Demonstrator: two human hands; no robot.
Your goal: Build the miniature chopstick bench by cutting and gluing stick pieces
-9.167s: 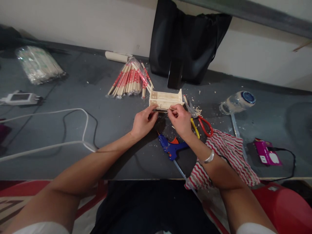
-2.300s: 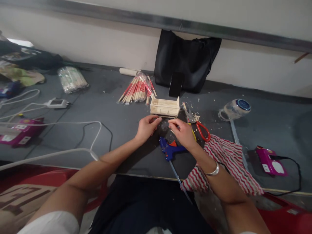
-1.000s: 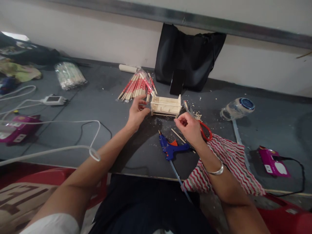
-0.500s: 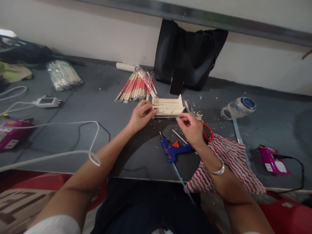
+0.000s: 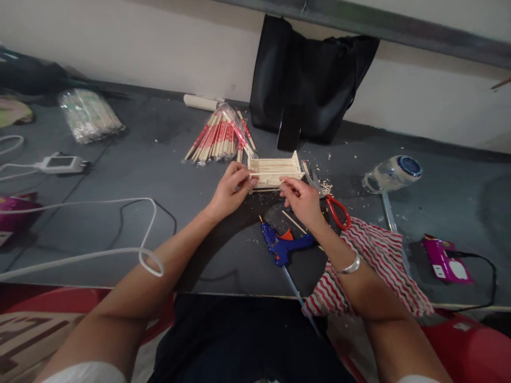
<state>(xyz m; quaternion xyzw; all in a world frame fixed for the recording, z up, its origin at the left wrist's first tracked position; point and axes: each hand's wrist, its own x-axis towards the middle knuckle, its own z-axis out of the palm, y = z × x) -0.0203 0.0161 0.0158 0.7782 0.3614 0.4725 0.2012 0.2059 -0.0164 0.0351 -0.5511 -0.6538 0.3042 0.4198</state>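
Note:
A small open box of pale wooden sticks [image 5: 274,169] sits on the grey table [image 5: 167,175]. My left hand [image 5: 230,190] pinches the box's near left corner. My right hand [image 5: 302,200] is closed in a pinch at the box's near edge, holding a thin stick against it. A loose stick [image 5: 294,223] lies just below my right hand. A blue glue gun [image 5: 281,245] lies nearer to me, between my forearms.
Red-and-yellow-handled scissors [image 5: 333,205] lie right of the box. A bundle of red-wrapped chopsticks [image 5: 217,139] lies behind it. A black bag [image 5: 311,74] and a dark phone [image 5: 288,127] lean at the wall. A striped cloth [image 5: 371,255], a jar [image 5: 391,171], white cables [image 5: 99,213] and pink chargers [image 5: 444,260] surround.
My left hand came off the table and gripped the box's left corner. My right hand carried a thin stick up from near the glue gun to the box's near edge.

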